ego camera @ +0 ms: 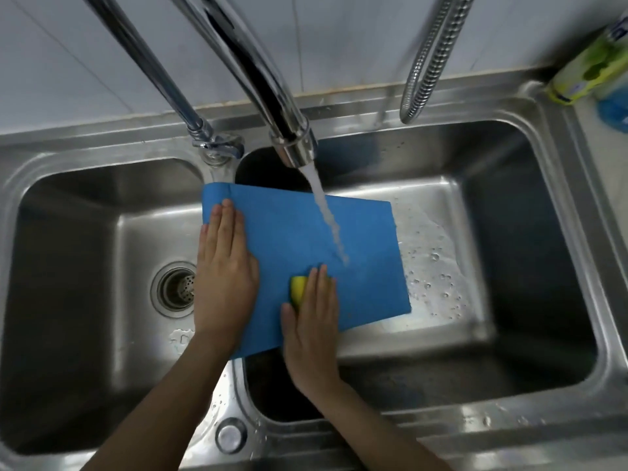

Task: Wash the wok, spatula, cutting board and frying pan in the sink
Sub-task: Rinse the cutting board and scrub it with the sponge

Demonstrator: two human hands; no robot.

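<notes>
A blue cutting board (356, 239) lies tilted over the divider of a steel double sink (543, 232), mostly over the right basin. Water from the tap (289, 137) falls on the board's middle. My left hand (224, 266) lies flat on the board's left edge, fingers together. My right hand (312, 321) presses a yellow sponge (298, 288) onto the board's lower middle. No wok, spatula or frying pan is in view.
The left basin has a round drain strainer (176, 288). A second tap pipe (190, 124) and a metal spray hose (428, 62) hang from the back wall. Dish-soap bottles (591, 69) stand on the rim at the far right. Water pools in the right basin.
</notes>
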